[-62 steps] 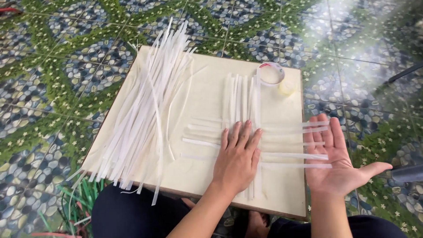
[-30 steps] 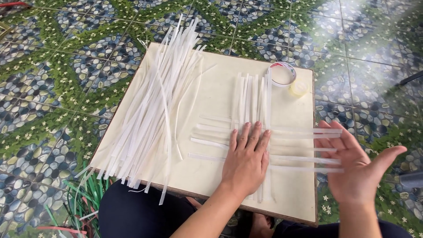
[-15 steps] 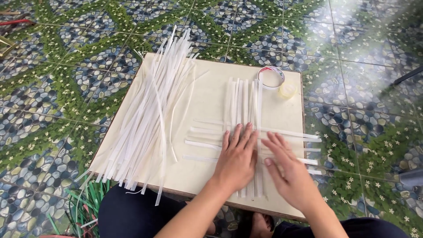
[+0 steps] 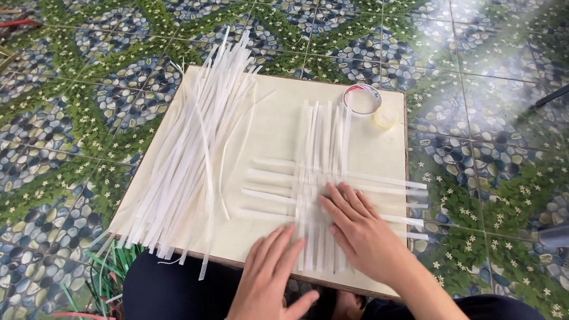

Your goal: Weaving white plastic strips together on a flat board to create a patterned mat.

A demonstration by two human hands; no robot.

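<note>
Woven strips (image 4: pixel 323 195) — right hand (image 4: pixel 361 228) flat on them, left hand (image 4: pixel 269 275) beside.

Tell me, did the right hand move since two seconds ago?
Yes. The right hand was off the board's right edge, palm up; now it lies palm down on the woven white strips, further left.

two hands (image 4: pixel 320 249), one tape roll (image 4: pixel 362 99), one board (image 4: pixel 278 127)

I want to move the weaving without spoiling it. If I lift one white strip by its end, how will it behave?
Probably floppy: the loose white strips curve and droop past the board edge. Likely very light and easily slid, since the right hand presses flat on the woven strips. They look thin, so perhaps easily creased.
</note>
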